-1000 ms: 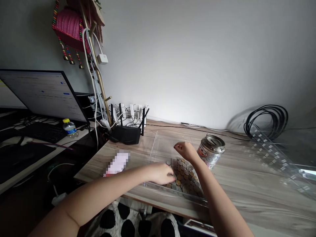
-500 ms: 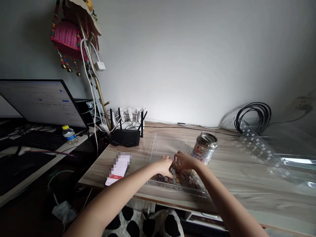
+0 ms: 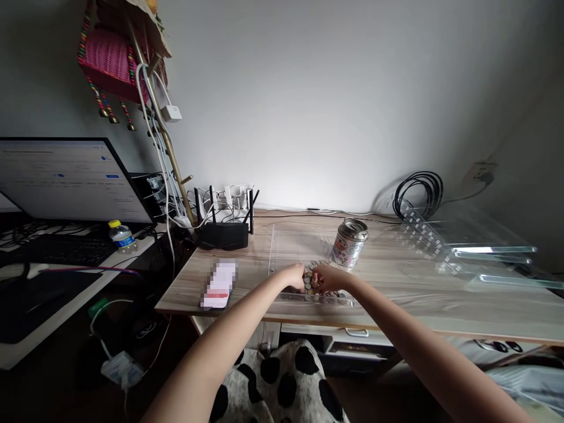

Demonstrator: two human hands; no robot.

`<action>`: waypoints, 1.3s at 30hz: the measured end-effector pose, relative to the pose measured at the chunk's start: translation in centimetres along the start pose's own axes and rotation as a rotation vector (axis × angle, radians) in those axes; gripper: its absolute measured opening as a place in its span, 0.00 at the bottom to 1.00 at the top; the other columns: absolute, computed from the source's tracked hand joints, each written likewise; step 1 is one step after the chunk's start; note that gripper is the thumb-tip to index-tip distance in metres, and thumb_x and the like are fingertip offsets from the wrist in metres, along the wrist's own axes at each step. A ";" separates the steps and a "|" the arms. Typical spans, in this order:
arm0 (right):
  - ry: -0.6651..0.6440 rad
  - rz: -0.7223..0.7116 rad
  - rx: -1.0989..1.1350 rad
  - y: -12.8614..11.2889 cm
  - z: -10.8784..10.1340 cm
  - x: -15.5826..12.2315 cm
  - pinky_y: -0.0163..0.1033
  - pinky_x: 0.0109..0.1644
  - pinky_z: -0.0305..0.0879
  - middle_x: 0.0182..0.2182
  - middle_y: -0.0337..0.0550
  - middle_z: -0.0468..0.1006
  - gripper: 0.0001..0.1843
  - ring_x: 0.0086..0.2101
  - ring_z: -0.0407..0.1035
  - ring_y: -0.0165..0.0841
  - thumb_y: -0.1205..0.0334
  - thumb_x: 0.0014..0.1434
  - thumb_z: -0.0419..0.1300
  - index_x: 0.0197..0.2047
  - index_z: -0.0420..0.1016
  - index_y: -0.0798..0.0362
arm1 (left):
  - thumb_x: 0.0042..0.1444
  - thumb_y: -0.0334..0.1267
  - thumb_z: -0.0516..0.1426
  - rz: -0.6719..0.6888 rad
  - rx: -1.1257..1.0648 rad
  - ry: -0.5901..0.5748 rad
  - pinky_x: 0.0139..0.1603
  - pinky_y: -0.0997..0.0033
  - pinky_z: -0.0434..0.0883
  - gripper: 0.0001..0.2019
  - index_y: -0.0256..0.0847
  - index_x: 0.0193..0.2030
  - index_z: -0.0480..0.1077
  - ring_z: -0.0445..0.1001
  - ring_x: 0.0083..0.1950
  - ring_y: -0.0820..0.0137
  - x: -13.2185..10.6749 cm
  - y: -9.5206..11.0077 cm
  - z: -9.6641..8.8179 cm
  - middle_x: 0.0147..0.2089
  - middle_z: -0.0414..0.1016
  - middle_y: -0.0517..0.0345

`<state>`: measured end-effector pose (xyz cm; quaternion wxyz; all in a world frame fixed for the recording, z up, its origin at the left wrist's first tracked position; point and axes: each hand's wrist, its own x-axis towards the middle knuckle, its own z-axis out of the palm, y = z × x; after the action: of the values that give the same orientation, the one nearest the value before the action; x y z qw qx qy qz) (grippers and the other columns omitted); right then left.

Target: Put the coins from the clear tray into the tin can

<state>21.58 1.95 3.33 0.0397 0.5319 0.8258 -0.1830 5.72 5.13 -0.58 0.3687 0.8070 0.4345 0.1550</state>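
A shallow clear plastic tray [image 3: 299, 241] lies on the wooden desk, with a pile of coins [image 3: 308, 286] towards its near side. Over the left part of the pile is my left hand [image 3: 294, 276], bent downward; its fingertips are hidden among the coins. My right hand [image 3: 328, 278] faces it across a narrow gap, fingers curled in at the coins. What those fingers hold, if anything, is too small to make out. Just behind my right hand stands a printed metal can [image 3: 350, 244] with a slot in its silver lid, upright and touched by neither hand.
A phone [image 3: 220, 285] lies left of the tray, and a black router [image 3: 224, 235] sits behind it. Clear plastic racks [image 3: 445, 247] and a coil of black cable [image 3: 418, 197] occupy the right side. The desk's front edge [image 3: 308, 321] runs below my forearms.
My view has shifted, so the desk sits higher in the picture and more of its right end shows. Both hands stay at the coins; the right fingers are curled in more.
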 end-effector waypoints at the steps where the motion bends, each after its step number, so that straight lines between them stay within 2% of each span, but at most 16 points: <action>1: -0.005 -0.004 0.014 -0.2 0.1 -0.1 0.34 0.32 0.60 0.31 0.41 0.73 0.20 0.33 0.67 0.34 0.67 0.33 0.61 0.36 0.69 0.53 | 0.20 0.30 0.63 0.000 -0.027 -0.029 0.47 0.47 0.61 0.18 0.42 0.19 0.59 0.65 0.46 0.47 0.1 0.1 0.2 0.28 0.66 0.50; 4: -0.047 -0.039 0.063 -1.0 0.3 -0.4 0.32 0.29 0.60 0.29 0.38 0.75 0.18 0.29 0.67 0.30 0.65 0.38 0.59 0.37 0.69 0.52 | 0.27 0.31 0.61 -0.012 -0.071 -0.056 0.48 0.47 0.59 0.13 0.43 0.15 0.58 0.64 0.47 0.46 0.1 0.6 0.9 0.22 0.64 0.50; 8: -0.073 -0.076 0.084 -1.7 0.5 -0.6 0.30 0.32 0.60 0.28 0.37 0.75 0.10 0.29 0.67 0.28 0.66 0.42 0.56 0.31 0.72 0.52 | 0.30 0.29 0.60 -0.089 -0.079 -0.030 0.48 0.49 0.60 0.11 0.42 0.12 0.58 0.65 0.46 0.47 -1.0 1.7 1.3 0.20 0.64 0.50; 12: -0.116 -0.026 0.092 -1.8 0.6 -0.2 0.31 0.30 0.61 0.25 0.38 0.75 0.10 0.26 0.67 0.28 0.68 0.40 0.56 0.29 0.74 0.53 | 0.31 0.25 0.59 -0.212 -0.108 -0.065 0.44 0.56 0.63 0.09 0.39 0.12 0.62 0.69 0.39 0.55 -2.2 2.5 0.7 0.18 0.65 0.54; 17: -0.187 0.042 0.163 -1.9 0.7 0.2 0.30 0.26 0.62 0.22 0.38 0.74 0.10 0.23 0.67 0.28 0.69 0.38 0.56 0.27 0.75 0.53 | 0.31 0.22 0.59 -0.350 -0.246 -0.115 0.34 0.67 0.66 0.08 0.36 0.14 0.65 0.70 0.28 0.65 -2.7 2.8 0.0 0.17 0.66 0.58; 20: -0.204 0.082 0.223 -2.0 0.5 0.1 0.30 0.25 0.63 0.19 0.36 0.73 0.08 0.22 0.67 0.28 0.68 0.37 0.58 0.25 0.75 0.53 | 0.30 0.18 0.58 -0.413 -0.421 -0.096 0.30 0.70 0.65 0.09 0.35 0.15 0.67 0.68 0.23 0.70 -2.5 2.6 0.2 0.15 0.65 0.60; 22: -0.183 0.097 0.260 -1.9 0.0 0.0 0.31 0.25 0.64 0.18 0.37 0.73 0.06 0.21 0.67 0.28 0.68 0.36 0.59 0.23 0.75 0.54 | 0.33 0.18 0.57 -0.437 -0.585 -0.029 0.29 0.72 0.65 0.09 0.34 0.15 0.66 0.66 0.21 0.72 -2.3 2.5 0.4 0.14 0.63 0.61; 25: -0.065 0.093 0.320 -1.7 -1.8 0.0 0.31 0.26 0.65 0.21 0.41 0.75 0.09 0.23 0.68 0.29 0.64 0.41 0.59 0.28 0.75 0.57 | 0.45 0.22 0.52 -0.447 -0.901 0.107 0.29 0.75 0.65 0.08 0.35 0.19 0.65 0.64 0.20 0.77 -1.8 2.4 0.6 0.16 0.63 0.62; 28: 0.102 0.068 0.375 -2.1 -4.1 0.3 0.30 0.29 0.65 0.28 0.45 0.76 0.16 0.26 0.68 0.27 0.56 0.47 0.56 0.35 0.74 0.59 | 0.53 0.25 0.45 -0.452 -1.241 0.184 0.30 0.76 0.67 0.11 0.35 0.23 0.63 0.63 0.20 0.80 -1.1 2.7 0.6 0.19 0.62 0.61; 31: 0.203 0.047 0.239 -3.0 -6.1 0.5 0.29 0.29 0.64 0.30 0.45 0.77 0.17 0.26 0.69 0.27 0.55 0.50 0.54 0.38 0.74 0.57 | 0.55 0.29 0.43 -0.457 -1.527 0.211 0.27 0.77 0.67 0.12 0.33 0.24 0.62 0.63 0.21 0.80 -0.6 3.1 0.6 0.21 0.62 0.57; 34: 0.222 0.083 0.019 -3.3 -6.6 0.1 0.30 0.31 0.64 0.31 0.43 0.77 0.15 0.29 0.69 0.28 0.61 0.51 0.52 0.40 0.73 0.54 | 0.55 0.30 0.44 -0.457 -1.746 0.252 0.23 0.80 0.65 0.11 0.33 0.23 0.61 0.63 0.21 0.79 -0.5 3.0 0.8 0.21 0.61 0.57; 37: 0.163 0.142 -0.117 -2.5 -5.3 -1.0 0.35 0.34 0.64 0.32 0.45 0.76 0.13 0.33 0.70 0.35 0.68 0.42 0.60 0.35 0.75 0.55 | 0.53 0.29 0.45 -0.465 -1.888 0.303 0.19 0.82 0.62 0.10 0.34 0.23 0.61 0.61 0.19 0.79 -0.6 2.3 1.1 0.18 0.59 0.59; 39: 0.075 0.167 -0.214 -1.9 -3.9 -1.8 0.38 0.35 0.64 0.32 0.47 0.76 0.18 0.35 0.69 0.41 0.73 0.30 0.64 0.31 0.76 0.55 | 0.52 0.29 0.46 -0.469 -1.945 0.326 0.18 0.82 0.60 0.09 0.34 0.23 0.61 0.61 0.18 0.79 -0.7 1.8 1.3 0.17 0.59 0.60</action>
<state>21.19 1.05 7.89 0.0803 0.5979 0.7945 -0.0699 7.13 3.33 -0.08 0.8233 0.0202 0.3125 0.4734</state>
